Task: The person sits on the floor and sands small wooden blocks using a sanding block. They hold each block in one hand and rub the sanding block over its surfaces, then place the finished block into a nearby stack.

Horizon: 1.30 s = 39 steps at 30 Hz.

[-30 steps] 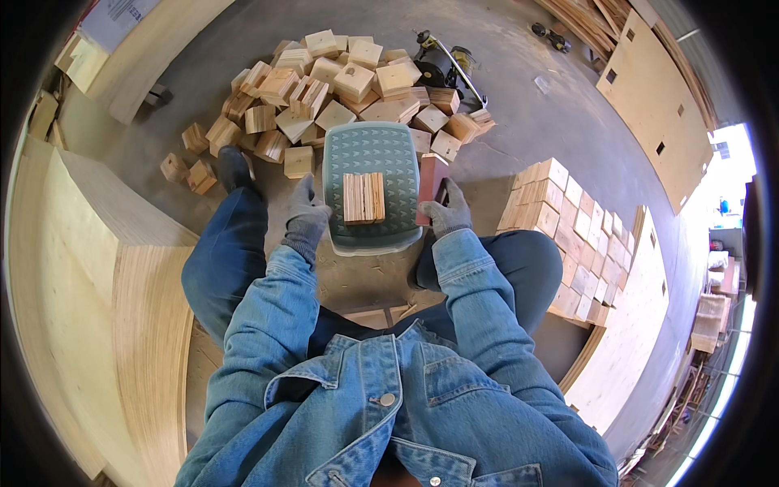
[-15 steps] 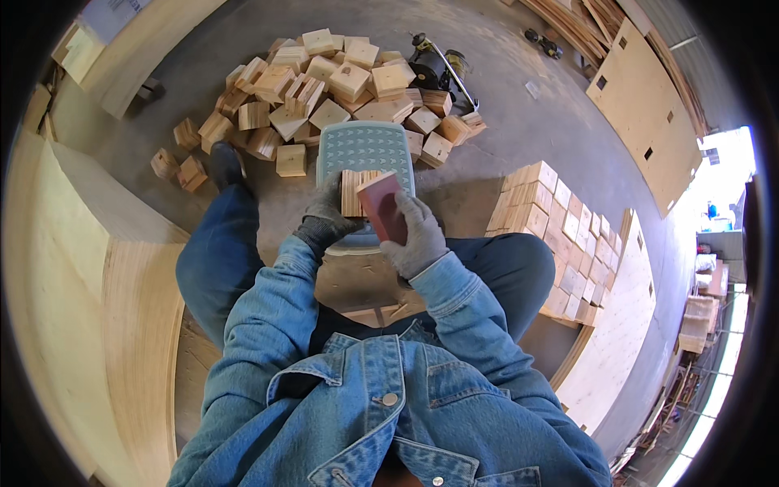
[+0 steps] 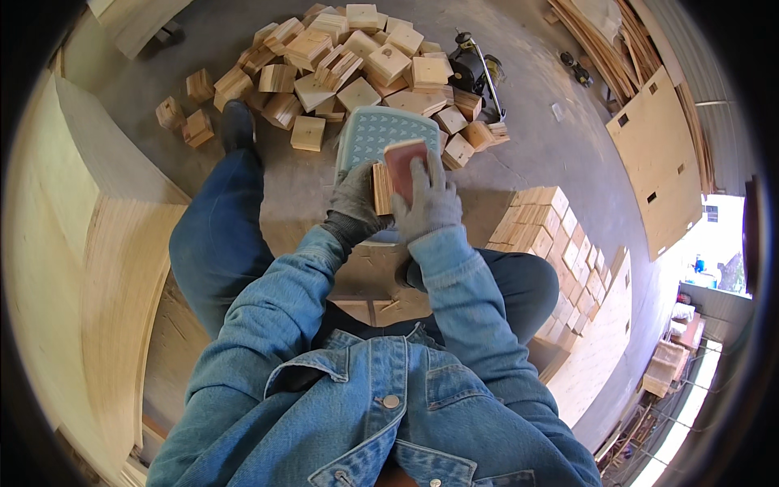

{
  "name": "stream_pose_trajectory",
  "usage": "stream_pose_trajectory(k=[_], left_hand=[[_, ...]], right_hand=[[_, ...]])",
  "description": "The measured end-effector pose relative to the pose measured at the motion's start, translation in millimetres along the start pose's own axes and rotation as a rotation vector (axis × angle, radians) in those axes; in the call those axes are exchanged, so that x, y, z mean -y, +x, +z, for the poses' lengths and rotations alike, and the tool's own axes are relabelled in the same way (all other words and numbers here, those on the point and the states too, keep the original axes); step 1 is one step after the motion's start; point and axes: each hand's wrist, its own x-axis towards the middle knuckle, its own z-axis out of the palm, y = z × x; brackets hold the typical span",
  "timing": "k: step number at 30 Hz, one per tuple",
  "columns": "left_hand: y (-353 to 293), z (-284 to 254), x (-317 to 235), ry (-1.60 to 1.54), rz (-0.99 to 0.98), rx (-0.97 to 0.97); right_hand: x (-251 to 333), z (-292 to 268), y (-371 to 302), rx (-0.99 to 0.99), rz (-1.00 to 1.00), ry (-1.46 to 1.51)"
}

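Observation:
A plywood block [image 3: 381, 189] with layered edges stands over the light blue plastic stool [image 3: 395, 123] between my knees. My left hand [image 3: 355, 197], in a grey glove, is closed on the block's left side. My right hand [image 3: 430, 195], gloved as well, grips a reddish-brown sanding block [image 3: 403, 165]. The sanding block lies against the plywood block and hides its right part. My right fingers press over the sanding block's face.
Beyond the stool lies a loose heap of wooden blocks [image 3: 357, 57], with a black tool with a metal bar [image 3: 479, 73] at its right. Neatly stacked blocks [image 3: 560, 260] stand at my right. Plywood sheets [image 3: 122, 268] rise at my left, and a notched board [image 3: 661, 162] lies far right.
My right hand has brought the sanding block further onto the plywood block, with its fingers now flatter over it. The whole view has shifted slightly, moving the stool right and up.

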Motion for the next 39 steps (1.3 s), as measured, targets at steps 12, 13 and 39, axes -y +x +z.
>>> stream_pose_trajectory(k=[12, 13, 39], left_hand=[[-1.7, 25.2, 30.2, 0.070, 0.022, -0.014], [-3.1, 24.7, 32.2, 0.076, 0.007, -0.024], [-3.4, 21.5, 17.2, 0.121, 0.050, -0.101]], right_hand=[[10.8, -10.7, -20.9, 0.071, -0.113, -0.038], [11.1, -8.0, -36.9, 0.068, -0.127, -0.019], [6.0, -8.7, -49.2, 0.062, -0.007, -0.087]])
